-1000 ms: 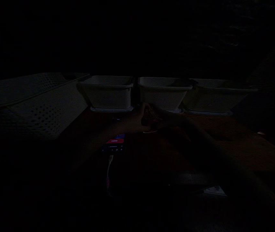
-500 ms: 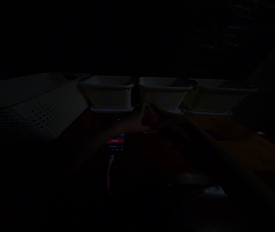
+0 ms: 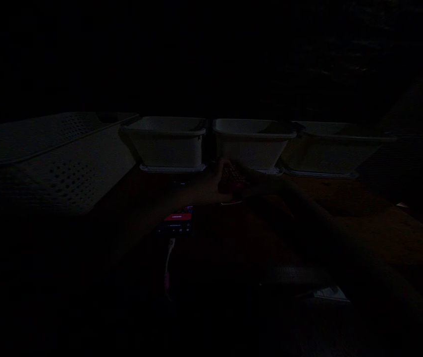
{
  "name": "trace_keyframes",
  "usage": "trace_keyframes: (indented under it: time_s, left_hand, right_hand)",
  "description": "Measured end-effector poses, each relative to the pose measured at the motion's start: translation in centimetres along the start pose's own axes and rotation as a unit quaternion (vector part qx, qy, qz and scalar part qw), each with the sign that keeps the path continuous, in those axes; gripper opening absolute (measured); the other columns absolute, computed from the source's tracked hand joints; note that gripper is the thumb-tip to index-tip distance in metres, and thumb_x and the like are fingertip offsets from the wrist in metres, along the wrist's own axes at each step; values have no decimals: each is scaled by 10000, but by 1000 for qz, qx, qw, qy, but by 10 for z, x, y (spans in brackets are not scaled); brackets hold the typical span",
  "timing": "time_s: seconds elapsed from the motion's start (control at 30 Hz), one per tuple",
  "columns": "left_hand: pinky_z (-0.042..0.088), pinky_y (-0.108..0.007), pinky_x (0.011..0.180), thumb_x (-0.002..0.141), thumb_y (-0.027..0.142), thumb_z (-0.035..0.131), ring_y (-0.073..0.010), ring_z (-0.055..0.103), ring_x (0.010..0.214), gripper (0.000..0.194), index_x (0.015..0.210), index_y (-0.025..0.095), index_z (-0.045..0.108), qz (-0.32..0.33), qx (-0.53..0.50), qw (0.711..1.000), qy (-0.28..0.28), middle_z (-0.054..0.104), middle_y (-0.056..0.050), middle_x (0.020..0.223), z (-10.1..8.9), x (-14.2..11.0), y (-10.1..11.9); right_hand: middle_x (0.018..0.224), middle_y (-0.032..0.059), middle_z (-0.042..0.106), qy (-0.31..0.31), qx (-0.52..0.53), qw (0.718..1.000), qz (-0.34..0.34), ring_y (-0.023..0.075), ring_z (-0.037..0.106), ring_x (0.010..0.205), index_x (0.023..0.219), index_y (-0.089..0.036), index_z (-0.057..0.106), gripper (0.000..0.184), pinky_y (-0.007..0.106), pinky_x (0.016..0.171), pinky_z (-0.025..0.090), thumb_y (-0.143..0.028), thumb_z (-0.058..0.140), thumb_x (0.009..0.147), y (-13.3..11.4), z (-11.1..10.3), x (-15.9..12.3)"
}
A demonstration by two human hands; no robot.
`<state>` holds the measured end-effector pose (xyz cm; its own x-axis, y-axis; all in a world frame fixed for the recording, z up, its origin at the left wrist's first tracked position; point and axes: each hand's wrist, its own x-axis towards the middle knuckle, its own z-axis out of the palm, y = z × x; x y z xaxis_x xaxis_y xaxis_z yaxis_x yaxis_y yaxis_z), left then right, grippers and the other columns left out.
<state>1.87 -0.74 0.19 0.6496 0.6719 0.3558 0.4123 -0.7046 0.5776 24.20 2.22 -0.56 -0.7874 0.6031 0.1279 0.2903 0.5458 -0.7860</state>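
The scene is very dark. My left hand (image 3: 206, 188) and my right hand (image 3: 261, 186) meet at the middle of a wooden table (image 3: 345, 218), just in front of the white tubs. Between them sits a small reddish object (image 3: 233, 181) with a patterned face that I cannot identify; both hands seem closed around it. A lit phone (image 3: 177, 221) lies on the table just below my left hand, with a white cable (image 3: 167, 258) plugged into its near end.
Three white tubs stand in a row at the back: left (image 3: 167, 144), middle (image 3: 252, 144), right (image 3: 330, 148). A large perforated white basket (image 3: 48, 158) lies at the left. Some flat pale items (image 3: 326, 293) rest near the front.
Almost nothing has changed. The hands shift very slightly around the reddish object and stay in the same spot.
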Motion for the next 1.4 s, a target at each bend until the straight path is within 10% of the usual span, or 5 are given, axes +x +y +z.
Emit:
trace_keyframes:
  time_s: [1.4]
  left_hand:
    - [479, -469, 990, 732, 392, 727, -299, 558, 1216, 751, 1312, 173, 302, -9, 5, 1000, -24, 517, -201, 1345, -2, 0, 3]
  right_hand:
    - [1615, 176, 204, -10, 8, 1000, -2, 307, 258, 1490, 1570, -226, 3, 1208, 514, 1205, 259, -415, 804, 687, 5, -2, 0]
